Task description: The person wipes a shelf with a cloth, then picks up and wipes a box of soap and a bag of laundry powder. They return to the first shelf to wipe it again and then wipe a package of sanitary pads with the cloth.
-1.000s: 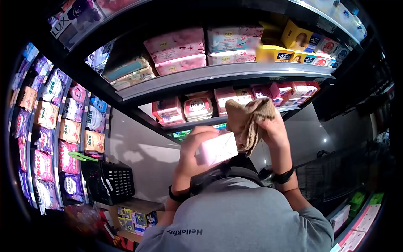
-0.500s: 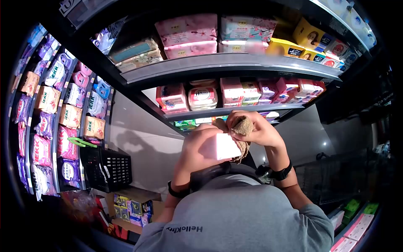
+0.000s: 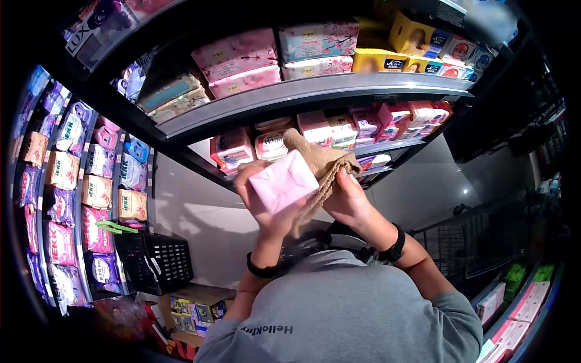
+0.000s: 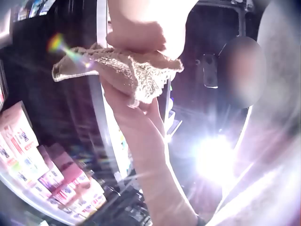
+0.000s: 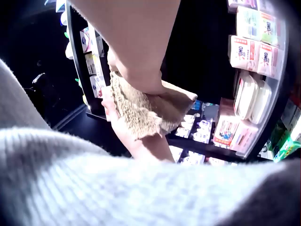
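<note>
A small pink box [image 3: 283, 181] is held up in front of the shelves, gripped from below by my left hand [image 3: 265, 213]. A beige knitted cloth [image 3: 321, 162] lies against the box's far and right side, bunched in my right hand [image 3: 349, 202], whose thumb presses it at the box's edge. In the left wrist view the cloth [image 4: 127, 70] hangs from curled fingers, with the other forearm beneath it. The right wrist view shows the cloth [image 5: 146, 110] squeezed between both hands; the box is hidden there.
Metal shelves [image 3: 302, 94] with pink and yellow packs stand straight ahead. A wall of hanging packets [image 3: 72, 181] runs down the left. On the floor at lower left are a black basket [image 3: 160, 260] and a cardboard box of goods [image 3: 196, 308]. A wire cart [image 3: 472, 248] stands at right.
Both hands rose and shifted left with the box and cloth. The box turned so its broad pink face shows, and the cloth went from on top of it to its right side.
</note>
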Tool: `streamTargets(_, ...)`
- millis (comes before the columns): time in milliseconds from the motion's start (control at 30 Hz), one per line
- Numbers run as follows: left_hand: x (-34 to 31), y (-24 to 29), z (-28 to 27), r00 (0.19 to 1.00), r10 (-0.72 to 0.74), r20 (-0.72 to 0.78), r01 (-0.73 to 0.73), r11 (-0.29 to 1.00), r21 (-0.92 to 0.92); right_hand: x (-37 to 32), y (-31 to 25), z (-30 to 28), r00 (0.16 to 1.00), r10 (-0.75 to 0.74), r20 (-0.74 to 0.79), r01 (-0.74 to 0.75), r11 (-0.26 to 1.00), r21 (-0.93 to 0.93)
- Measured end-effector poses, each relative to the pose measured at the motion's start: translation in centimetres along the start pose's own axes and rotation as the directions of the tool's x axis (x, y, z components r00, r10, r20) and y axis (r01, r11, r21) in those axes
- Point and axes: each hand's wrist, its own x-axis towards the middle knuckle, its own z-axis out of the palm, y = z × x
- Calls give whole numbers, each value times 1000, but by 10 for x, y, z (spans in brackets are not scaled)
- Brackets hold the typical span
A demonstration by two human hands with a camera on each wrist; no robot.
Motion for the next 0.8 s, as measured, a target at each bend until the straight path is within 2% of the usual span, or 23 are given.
streamTargets(33,-4,-2,1,995,-84,-46,80,994,-70,1,0,9,998,-30,49,34,995,-92)
streamTargets(67,-4,0,4,989,-119,-86,109,988,-109,2,3,12,998,-21,51,25,996,-90)
streamTargets(133,-5,-2,3,995,-85,-60,78,990,-116,-1,3,7,994,58,90,-41,984,-174)
streamTargets(200,-7,1,7,987,-141,-83,121,970,-211,1,4,10,991,59,118,-36,982,-186)
streamTargets(267,-7,0,4,989,-142,-41,130,969,-211,2,7,18,1000,4,-26,-10,974,-224)
streamTargets(300,-7,-2,2,990,-137,-46,124,970,-208,5,12,15,999,17,-40,-22,991,-134)
streamTargets(333,-6,-4,0,995,-101,12,102,980,-171,7,16,14,992,70,-103,-84,986,-143)
streamTargets(400,-3,-9,-1,996,-3,90,12,995,-101,12,15,17,992,127,-21,-127,992,-8)
streamTargets(433,-2,-8,-3,992,-13,128,19,999,-49,15,13,21,993,114,-40,-115,992,-44)
streamTargets(467,-1,-6,-4,986,-24,167,23,1000,3,19,16,0,985,106,137,-125,982,140)
streamTargets(500,3,-5,-7,970,-21,243,9,999,52,20,14,4,992,102,68,-111,983,149)
streamTargets(533,4,0,-9,959,-88,268,69,995,77,20,11,9,995,96,-2,-95,983,158)
streamTargets(567,2,6,-3,972,-152,180,157,987,-15,21,11,-1,987,107,120,-140,942,305)
streamTargets(600,2,13,4,970,-225,97,235,965,-114,21,9,3,987,103,124,-137,944,299)
streamTargets(667,6,5,4,997,-73,-24,71,995,-72,20,6,18,987,100,-125,-87,991,105)
streamTargets(700,3,2,1,985,-172,0,171,980,-105,20,6,21,975,74,-211,-72,997,13)
streamTargets(733,1,-1,-4,963,-267,28,269,954,-133,19,5,17,981,49,-189,-60,997,-49)
streamTargets(800,3,-4,-10,893,-434,123,449,877,-172,18,9,5,987,-64,-148,60,998,-37)
